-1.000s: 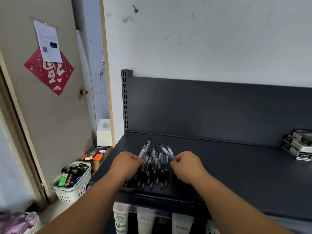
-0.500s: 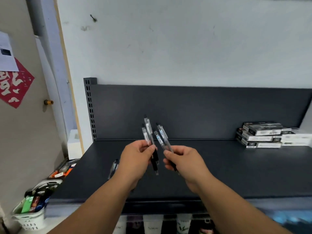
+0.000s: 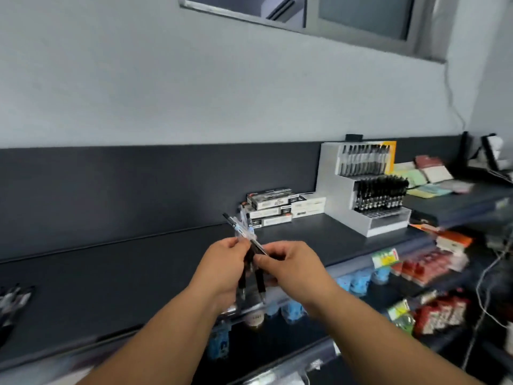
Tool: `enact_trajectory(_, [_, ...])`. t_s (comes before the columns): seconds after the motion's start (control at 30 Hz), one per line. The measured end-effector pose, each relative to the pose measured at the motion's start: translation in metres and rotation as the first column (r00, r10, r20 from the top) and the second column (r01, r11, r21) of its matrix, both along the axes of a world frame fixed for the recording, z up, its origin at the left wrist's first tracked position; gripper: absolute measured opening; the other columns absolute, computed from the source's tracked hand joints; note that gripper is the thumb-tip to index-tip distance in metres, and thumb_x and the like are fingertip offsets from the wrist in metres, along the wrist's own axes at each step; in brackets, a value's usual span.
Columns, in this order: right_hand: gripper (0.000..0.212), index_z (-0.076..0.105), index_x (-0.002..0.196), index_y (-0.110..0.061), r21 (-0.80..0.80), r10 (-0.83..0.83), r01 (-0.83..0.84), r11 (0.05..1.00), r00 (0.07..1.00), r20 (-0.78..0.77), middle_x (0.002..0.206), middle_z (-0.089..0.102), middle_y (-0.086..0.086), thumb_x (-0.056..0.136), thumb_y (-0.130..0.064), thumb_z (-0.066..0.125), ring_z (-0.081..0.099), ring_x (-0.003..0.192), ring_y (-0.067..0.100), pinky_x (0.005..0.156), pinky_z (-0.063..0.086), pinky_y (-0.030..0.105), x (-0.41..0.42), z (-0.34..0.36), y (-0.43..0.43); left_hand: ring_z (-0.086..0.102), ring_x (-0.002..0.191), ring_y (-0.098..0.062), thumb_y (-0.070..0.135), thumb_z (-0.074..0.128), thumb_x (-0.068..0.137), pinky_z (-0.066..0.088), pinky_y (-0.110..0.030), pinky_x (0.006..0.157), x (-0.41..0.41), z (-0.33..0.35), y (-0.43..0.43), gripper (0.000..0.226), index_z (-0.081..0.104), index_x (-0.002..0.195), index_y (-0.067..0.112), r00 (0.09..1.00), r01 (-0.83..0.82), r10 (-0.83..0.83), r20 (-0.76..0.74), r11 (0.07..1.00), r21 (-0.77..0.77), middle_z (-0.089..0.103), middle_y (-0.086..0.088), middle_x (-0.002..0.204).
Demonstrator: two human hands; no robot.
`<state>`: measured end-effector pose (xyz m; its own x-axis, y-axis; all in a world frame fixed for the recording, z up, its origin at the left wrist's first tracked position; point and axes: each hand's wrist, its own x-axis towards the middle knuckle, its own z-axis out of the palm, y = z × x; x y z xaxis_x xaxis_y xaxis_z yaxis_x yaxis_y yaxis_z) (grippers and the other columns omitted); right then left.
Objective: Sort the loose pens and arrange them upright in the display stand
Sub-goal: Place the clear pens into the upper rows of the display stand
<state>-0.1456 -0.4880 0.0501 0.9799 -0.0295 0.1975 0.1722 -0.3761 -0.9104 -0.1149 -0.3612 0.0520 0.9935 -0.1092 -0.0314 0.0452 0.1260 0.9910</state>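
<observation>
Several clear black-gripped pens (image 3: pixel 251 262), both hands (image 3: pixel 222 269)

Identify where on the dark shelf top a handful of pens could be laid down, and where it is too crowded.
Free: the shelf top between the loose pens at far left and the hands. Also free: the strip before the stacked boxes. Crowded: the right end, with the display stand and notepads.

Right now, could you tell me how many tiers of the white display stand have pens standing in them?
2: the top tier at the back and the middle tier below it. The lowest front tier looks empty, though blur may hide something.
</observation>
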Motion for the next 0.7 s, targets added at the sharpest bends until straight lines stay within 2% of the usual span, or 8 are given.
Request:
enact_trajectory(0.07, [0.013, 0.076, 0.094, -0.014, 0.005, -0.034, 0.034, 0.999, 0.999, -0.019, 0.08, 0.073, 0.005, 0.091, -0.015, 0.064, 0.063, 0.065, 0.009, 0.065, 0.056, 0.026, -0.011, 0.002, -0.041, 0.066, 0.055, -0.022, 0.015, 0.046, 0.1, 0.056, -0.033, 0.05, -0.009, 0.002, -0.044, 0.026, 0.066, 0.093, 0.0, 0.998, 0.045, -0.045, -0.034, 0.999, -0.022, 0.067, -0.019, 0.08])
enact_trajectory(0.2, [0.011, 0.073, 0.087, -0.015, -0.012, -0.077, 0.076, 0.997, 0.995, -0.058, 0.072, 0.067, 0.002, 0.092, -0.017, 0.064, 0.058, 0.058, 0.004, 0.053, 0.049, 0.016, -0.029, 0.008, -0.121, 0.066, 0.049, -0.021, 0.015, 0.046, 0.101, 0.05, -0.025, 0.042, -0.022, 0.004, -0.123, 0.029, 0.064, 0.09, -0.004, 0.986, 0.149, -0.152, -0.061, 0.987, -0.05, 0.066, -0.014, 0.065])
enact_trajectory(0.27, [0.013, 0.071, 0.08, -0.017, -0.011, -0.093, 0.093, 0.996, 0.992, -0.079, 0.07, 0.066, 0.002, 0.091, -0.015, 0.064, 0.055, 0.054, 0.003, 0.05, 0.045, 0.016, -0.033, 0.011, -0.157, 0.067, 0.057, -0.021, 0.013, 0.048, 0.1, 0.054, -0.026, 0.048, -0.024, 0.006, -0.156, 0.027, 0.065, 0.089, -0.004, 0.971, 0.216, -0.222, -0.089, 0.974, -0.074, 0.066, -0.014, 0.067])
enact_trajectory(0.33, [0.017, 0.07, 0.075, -0.019, -0.018, -0.11, 0.108, 0.994, 0.989, -0.095, 0.075, 0.068, 0.008, 0.091, -0.015, 0.065, 0.054, 0.057, 0.007, 0.053, 0.044, 0.02, -0.032, 0.015, -0.188, 0.065, 0.069, -0.023, 0.014, 0.049, 0.098, 0.058, -0.036, 0.068, -0.021, 0.008, -0.185, 0.026, 0.066, 0.089, -0.003, 0.958, 0.264, -0.27, -0.101, 0.962, -0.064, 0.065, -0.015, 0.074])
enact_trajectory(0.4, [0.019, 0.069, 0.072, -0.019, 0.003, -0.12, 0.121, 0.993, 0.987, -0.105, 0.074, 0.068, 0.006, 0.091, -0.014, 0.065, 0.054, 0.056, 0.008, 0.054, 0.044, 0.021, -0.026, 0.019, -0.211, 0.065, 0.068, -0.023, 0.014, 0.048, 0.098, 0.051, -0.045, 0.086, -0.015, 0.013, -0.209, 0.027, 0.067, 0.088, -0.001, 0.951, 0.289, -0.294, -0.099, 0.955, -0.06, 0.065, -0.012, 0.071])
enact_trajectory(0.5, [0.015, 0.068, 0.08, -0.011, 0.091, -0.132, 0.141, 0.986, 0.986, -0.104, 0.069, 0.064, 0.003, 0.093, -0.013, 0.062, 0.052, 0.053, 0.007, 0.047, 0.043, 0.016, -0.014, 0.026, -0.238, 0.064, 0.052, -0.018, 0.014, 0.047, 0.099, 0.052, -0.042, 0.074, 0.001, 0.022, -0.242, 0.025, 0.066, 0.086, 0.002, 0.956, 0.273, -0.28, -0.083, 0.958, -0.087, 0.064, -0.008, 0.06])
enact_trajectory(0.6, [0.012, 0.068, 0.091, -0.013, 0.158, -0.185, 0.194, 0.968, 0.98, -0.074, 0.071, 0.061, -0.001, 0.096, -0.018, 0.058, 0.048, 0.053, 0.006, 0.05, 0.041, 0.018, 0.005, 0.032, -0.261, 0.063, 0.057, -0.018, 0.016, 0.05, 0.098, 0.052, -0.035, 0.063, 0.025, 0.032, -0.269, 0.024, 0.065, 0.084, 0.003, 0.971, 0.222, -0.23, -0.065, 0.969, -0.11, 0.066, -0.007, 0.064])
enact_trajectory(0.7, [0.024, 0.068, 0.101, -0.018, 0.125, -0.268, 0.276, 0.953, 0.961, -0.072, 0.071, 0.056, -0.004, 0.097, -0.036, 0.052, 0.044, 0.057, 0.01, 0.055, 0.037, 0.023, 0.035, 0.037, -0.281, 0.06, 0.08, -0.023, 0.019, 0.054, 0.097, 0.05, -0.039, 0.084, 0.06, 0.034, -0.286, 0.022, 0.066, 0.083, 0.007, 0.981, 0.186, -0.191, -0.036, 0.976, -0.117, 0.066, -0.008, 0.082])
